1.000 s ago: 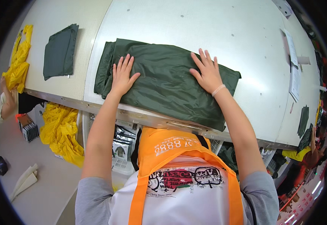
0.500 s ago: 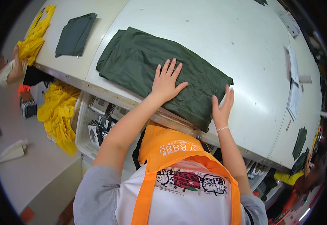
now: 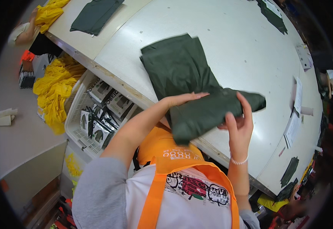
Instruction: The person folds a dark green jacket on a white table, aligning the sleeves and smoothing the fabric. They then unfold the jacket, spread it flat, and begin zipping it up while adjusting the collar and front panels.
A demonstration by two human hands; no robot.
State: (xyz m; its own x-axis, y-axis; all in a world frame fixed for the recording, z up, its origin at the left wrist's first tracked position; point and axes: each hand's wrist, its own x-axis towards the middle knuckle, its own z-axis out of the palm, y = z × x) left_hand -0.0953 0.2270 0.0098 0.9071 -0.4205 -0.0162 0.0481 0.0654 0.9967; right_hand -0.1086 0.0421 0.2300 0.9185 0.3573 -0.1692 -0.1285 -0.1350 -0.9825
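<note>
Folding a dark green garment (image 3: 197, 87), near half doubled over and lifting off the white table (image 3: 250, 45) at its front edge, far half lying flat on the top. Gripping the folded bundle from both sides: left hand (image 3: 181, 100) pressing flat on its upper edge, right hand (image 3: 239, 126) cupping under the far end, fingers closed on the cloth. Calling next, likely, for squaring the fold and setting it down. Sitting below the table: a white basket (image 3: 74, 122) of packets, yellow cloth (image 3: 55, 91) beside it.
</note>
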